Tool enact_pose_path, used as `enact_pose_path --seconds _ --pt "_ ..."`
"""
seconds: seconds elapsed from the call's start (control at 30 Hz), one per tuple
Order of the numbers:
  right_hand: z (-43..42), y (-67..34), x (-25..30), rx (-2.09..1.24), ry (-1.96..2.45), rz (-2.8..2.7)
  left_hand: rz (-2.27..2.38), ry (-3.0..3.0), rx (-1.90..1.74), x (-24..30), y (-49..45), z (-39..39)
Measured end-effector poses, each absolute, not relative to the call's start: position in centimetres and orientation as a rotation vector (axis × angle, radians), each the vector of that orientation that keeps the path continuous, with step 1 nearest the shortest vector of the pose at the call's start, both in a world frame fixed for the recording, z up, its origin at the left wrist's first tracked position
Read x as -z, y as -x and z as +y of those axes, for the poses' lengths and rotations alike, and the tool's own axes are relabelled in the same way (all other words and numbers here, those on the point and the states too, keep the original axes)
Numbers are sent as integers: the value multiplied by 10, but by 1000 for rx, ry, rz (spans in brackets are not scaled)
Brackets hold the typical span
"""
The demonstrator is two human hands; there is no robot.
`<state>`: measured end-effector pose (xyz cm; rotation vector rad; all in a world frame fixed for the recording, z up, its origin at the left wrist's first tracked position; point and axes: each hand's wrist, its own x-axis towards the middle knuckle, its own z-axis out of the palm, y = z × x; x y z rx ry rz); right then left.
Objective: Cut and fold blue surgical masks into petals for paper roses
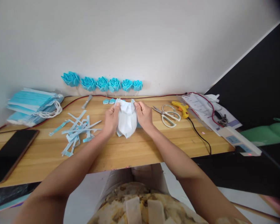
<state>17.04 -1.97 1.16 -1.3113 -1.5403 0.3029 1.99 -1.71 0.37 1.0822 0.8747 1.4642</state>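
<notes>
Both hands hold one face mask (126, 119) above the middle of the wooden table (140, 146), its white side towards me. My left hand (111, 119) pinches the mask's upper left corner. My right hand (144, 115) pinches the upper right corner. The mask hangs crumpled between them, its lower edge near the tabletop. Two small blue cut pieces (109, 101) lie just behind the hands.
Several blue fabric roses (102, 83) lean against the wall. Cut blue strips (77, 130) lie left of the hands, a stack of masks (32, 105) far left, a phone (10, 154) at front left. Scissors (168, 115), a yellow glue gun (181, 108), papers and a power strip (240, 140) lie right.
</notes>
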Motion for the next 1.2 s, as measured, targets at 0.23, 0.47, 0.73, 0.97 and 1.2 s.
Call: enact_pose_path --seconds 0.23,0.47,0.73,0.97,1.2 --pt "-22 -169 -13 -211 1354 -1468 982 -1075 -1538 -1 -21 -14" --pt "-23 -172 -16 -248 1322 -1471 945 -1181 -1495 -4 -20 -14" --pt "-13 -184 -16 -545 1153 -1309 960 -1196 -1492 -3 -12 -9" --pt "-14 -172 -8 -1054 1107 -1236 965 -1126 -1580 -1 -12 -7" --pt "-17 -167 -9 -616 1205 -1368 1033 -1090 -1639 4 -11 1"
